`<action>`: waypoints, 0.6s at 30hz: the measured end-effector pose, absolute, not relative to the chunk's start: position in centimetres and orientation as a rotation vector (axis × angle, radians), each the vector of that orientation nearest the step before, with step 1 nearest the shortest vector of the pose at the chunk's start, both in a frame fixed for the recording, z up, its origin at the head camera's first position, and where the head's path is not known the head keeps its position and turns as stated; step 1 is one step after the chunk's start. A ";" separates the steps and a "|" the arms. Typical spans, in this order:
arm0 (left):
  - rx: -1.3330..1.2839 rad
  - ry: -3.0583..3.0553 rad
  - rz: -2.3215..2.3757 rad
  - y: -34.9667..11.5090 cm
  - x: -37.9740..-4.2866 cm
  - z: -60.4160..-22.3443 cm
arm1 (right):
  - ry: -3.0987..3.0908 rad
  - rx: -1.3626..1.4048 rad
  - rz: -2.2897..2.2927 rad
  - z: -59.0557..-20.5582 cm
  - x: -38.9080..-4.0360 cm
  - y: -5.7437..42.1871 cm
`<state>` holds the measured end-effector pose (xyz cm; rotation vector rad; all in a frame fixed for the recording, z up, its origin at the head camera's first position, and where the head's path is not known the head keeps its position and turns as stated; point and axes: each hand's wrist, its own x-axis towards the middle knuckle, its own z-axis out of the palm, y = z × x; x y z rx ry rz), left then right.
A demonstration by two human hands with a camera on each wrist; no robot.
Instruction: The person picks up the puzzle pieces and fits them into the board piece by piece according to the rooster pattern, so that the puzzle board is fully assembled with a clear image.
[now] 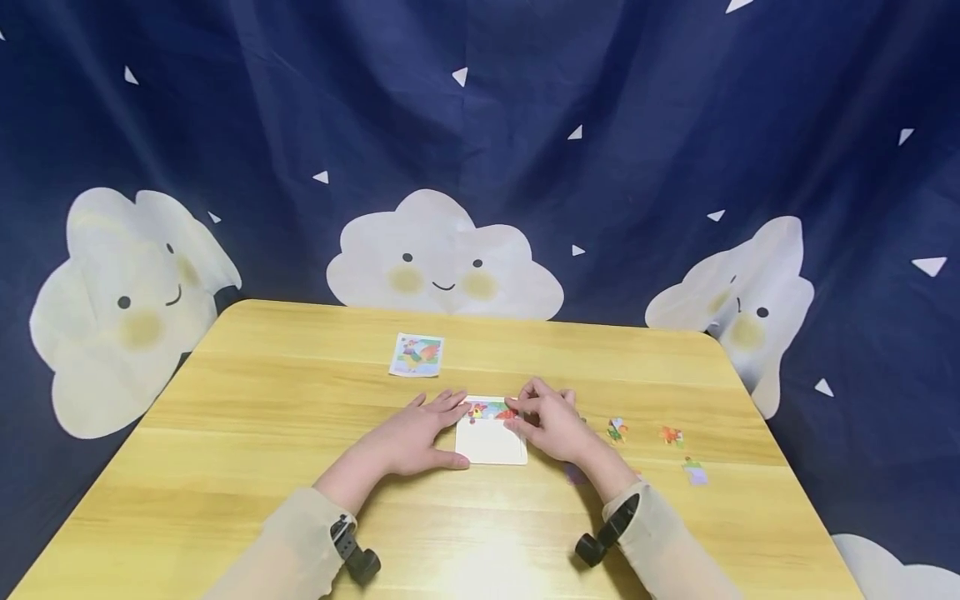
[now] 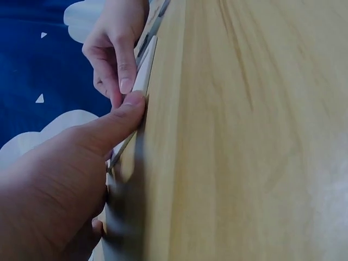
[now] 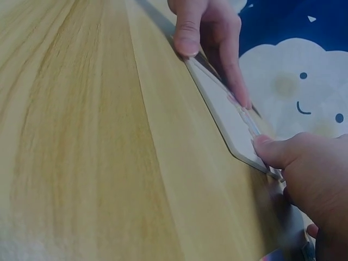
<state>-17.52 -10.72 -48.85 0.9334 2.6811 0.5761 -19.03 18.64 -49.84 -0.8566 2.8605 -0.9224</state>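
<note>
A white puzzle board lies flat on the wooden table, with a row of colourful pieces along its far side. My left hand rests at the board's left side. Its thumb touches the near corner and its extended fingers reach the far corner. At the far right corner, my right hand holds a red and orange puzzle piece between thumb and index finger, against the board. The right wrist view shows the right thumb low over the board's edge. Fingertips partly hide the piece.
Loose puzzle pieces lie to the right: a green and blue one, an orange one, a purple and green one. Another purple piece is partly under the right forearm. A picture card with a colourful bird lies behind the board.
</note>
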 end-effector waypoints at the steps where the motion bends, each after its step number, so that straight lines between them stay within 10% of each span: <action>1: 0.938 2.679 0.586 -10.8 -17.6 -48.9 | 2.859 -0.854 -0.920 -49.8 -19.0 18.6; 18: 0.934 2.665 0.679 -10.9 -17.6 -49.2 | 2.808 -0.879 -1.145 -48.1 -19.3 21.4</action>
